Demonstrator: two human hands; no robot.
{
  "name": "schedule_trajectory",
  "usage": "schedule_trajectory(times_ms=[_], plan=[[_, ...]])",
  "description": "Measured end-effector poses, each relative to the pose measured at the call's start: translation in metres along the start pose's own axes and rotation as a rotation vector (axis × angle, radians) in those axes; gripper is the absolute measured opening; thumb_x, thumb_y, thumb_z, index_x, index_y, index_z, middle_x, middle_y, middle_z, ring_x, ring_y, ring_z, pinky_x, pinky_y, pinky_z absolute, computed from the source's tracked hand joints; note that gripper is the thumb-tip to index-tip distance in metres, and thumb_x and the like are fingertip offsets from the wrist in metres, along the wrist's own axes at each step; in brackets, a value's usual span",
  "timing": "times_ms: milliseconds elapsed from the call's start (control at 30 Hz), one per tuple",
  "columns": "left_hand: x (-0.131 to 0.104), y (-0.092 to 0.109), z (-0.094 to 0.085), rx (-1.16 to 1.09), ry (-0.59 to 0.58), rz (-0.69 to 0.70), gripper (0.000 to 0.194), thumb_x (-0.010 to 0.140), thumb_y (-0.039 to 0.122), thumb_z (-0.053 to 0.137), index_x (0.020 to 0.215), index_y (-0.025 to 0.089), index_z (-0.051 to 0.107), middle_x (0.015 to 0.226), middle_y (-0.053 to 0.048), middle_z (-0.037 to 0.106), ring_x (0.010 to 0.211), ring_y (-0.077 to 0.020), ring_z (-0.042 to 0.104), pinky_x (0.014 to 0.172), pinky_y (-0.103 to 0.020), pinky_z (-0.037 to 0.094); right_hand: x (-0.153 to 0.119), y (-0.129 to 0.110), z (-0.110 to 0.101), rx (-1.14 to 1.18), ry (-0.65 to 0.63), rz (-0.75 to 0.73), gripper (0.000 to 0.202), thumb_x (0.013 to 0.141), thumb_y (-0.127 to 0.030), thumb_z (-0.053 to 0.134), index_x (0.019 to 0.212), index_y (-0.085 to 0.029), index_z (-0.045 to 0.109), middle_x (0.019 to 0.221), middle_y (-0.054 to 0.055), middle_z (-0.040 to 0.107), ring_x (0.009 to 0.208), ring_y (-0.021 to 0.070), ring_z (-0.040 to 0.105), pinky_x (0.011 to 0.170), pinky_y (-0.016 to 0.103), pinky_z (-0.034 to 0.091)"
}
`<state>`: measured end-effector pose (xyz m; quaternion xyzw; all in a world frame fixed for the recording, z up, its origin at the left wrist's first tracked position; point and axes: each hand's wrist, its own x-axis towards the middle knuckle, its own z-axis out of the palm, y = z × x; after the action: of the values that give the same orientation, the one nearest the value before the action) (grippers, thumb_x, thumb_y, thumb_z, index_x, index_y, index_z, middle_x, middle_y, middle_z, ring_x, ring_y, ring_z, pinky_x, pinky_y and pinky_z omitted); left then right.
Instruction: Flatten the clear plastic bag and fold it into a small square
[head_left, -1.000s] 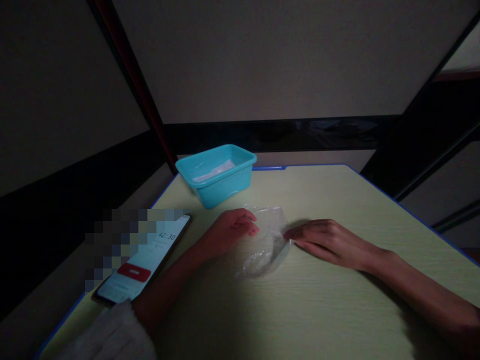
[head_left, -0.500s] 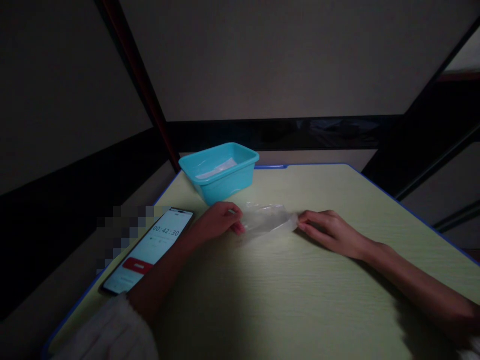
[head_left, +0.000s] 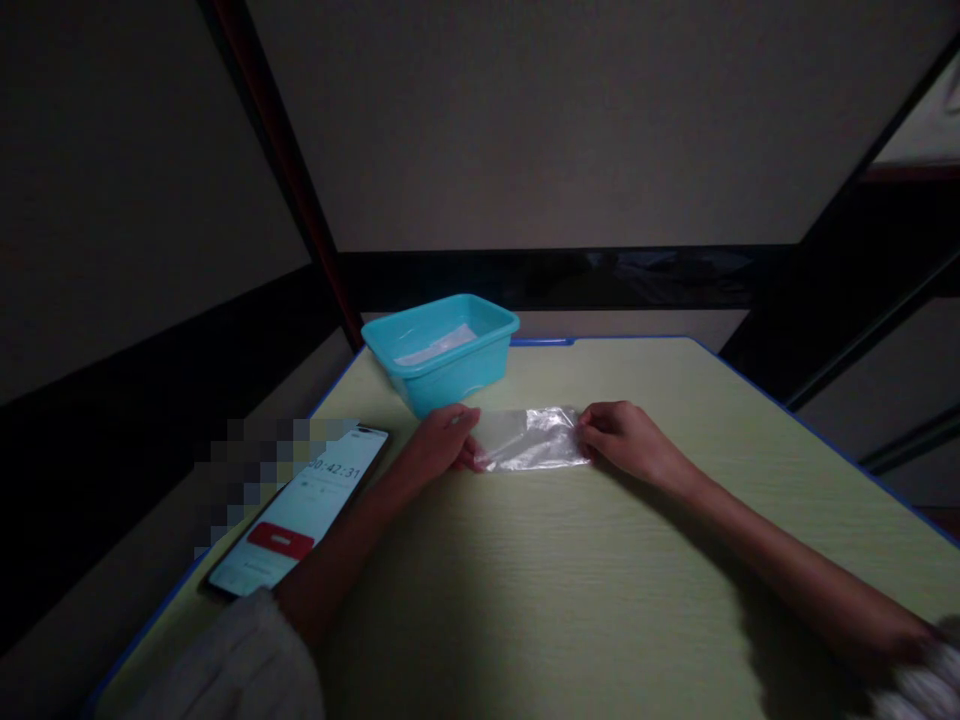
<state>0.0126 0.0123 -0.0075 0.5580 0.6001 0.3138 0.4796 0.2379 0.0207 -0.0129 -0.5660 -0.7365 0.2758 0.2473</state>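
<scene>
A: Over to the head camera, and centre stage is a clear plastic bag [head_left: 529, 440], drawn out between two bare hands! Who's got which end?

B: The left hand [head_left: 441, 440] has the left end, thumb on top, fingers curled at the lower corner. That grip is closed on the film!

A: And across from it?

B: The right hand [head_left: 621, 437] pinches the opposite end between thumb and fingertips, so both grips are grasping the bag!

A: Is it lying on the worktop [head_left: 540, 600]?

B: It's spread flat, low over that pale wood-grain surface, bright glare across its right half. Whether it touches down, I can't tell.

A: Look just beyond the left hand: a turquoise tub [head_left: 461, 382], near the far left corner!

B: With a white sheet [head_left: 441, 345] lying inside; too dim to say more about it.

A: And down the left side?

B: A phone [head_left: 311, 515], lit up, timer figures ending 42:31, red button below! The left forearm [head_left: 352, 535] crosses beside its right edge, a pale fluffy sleeve [head_left: 240, 665] near its bottom end.

A: And a blue edging [head_left: 757, 385] trims the worktop!
</scene>
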Motion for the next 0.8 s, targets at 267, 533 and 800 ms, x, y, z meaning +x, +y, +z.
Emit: schedule_trajectory(times_ms=[267,533,800], plan=[[-0.006,0.006,0.004,0.04,-0.101,-0.056,0.016,0.078,0.028,0.052,0.085,0.017,0.043,0.045,0.004,0.057,0.046,-0.0142,0.061,0.042,-0.017,0.036,-0.009,-0.006,-0.008,-0.048,-0.064,0.029,0.018,0.067,-0.014,0.044,0.051,-0.017,0.052,0.048,0.003,0.058,0.046,0.0134,0.051,0.051,0.026,0.037],[-0.028,-0.002,0.003,-0.089,-0.541,-0.106,0.02,0.078,0.036,0.045,0.085,0.02,0.035,0.067,-0.003,0.069,0.06,-0.0163,0.066,0.051,-0.02,0.044,-0.024,0.001,-0.023,0.106,-0.311,0.068,0.017,0.07,-0.025,0.047,0.056,-0.017,0.052,0.049,0.001,0.056,0.045,0.0119,0.05,0.047,0.024,0.036],[-0.021,0.003,0.001,-0.054,-0.337,-0.119,0.003,0.08,0.018,0.034,0.082,0.02,0.032,0.055,0.002,0.063,0.05,-0.0142,0.063,0.046,-0.019,0.042,-0.025,0.007,-0.013,0.06,-0.214,-0.015,0.027,0.074,-0.041,0.049,0.059,-0.019,0.046,0.046,-0.001,0.051,0.041,0.0107,0.045,0.042,0.023,0.032]])
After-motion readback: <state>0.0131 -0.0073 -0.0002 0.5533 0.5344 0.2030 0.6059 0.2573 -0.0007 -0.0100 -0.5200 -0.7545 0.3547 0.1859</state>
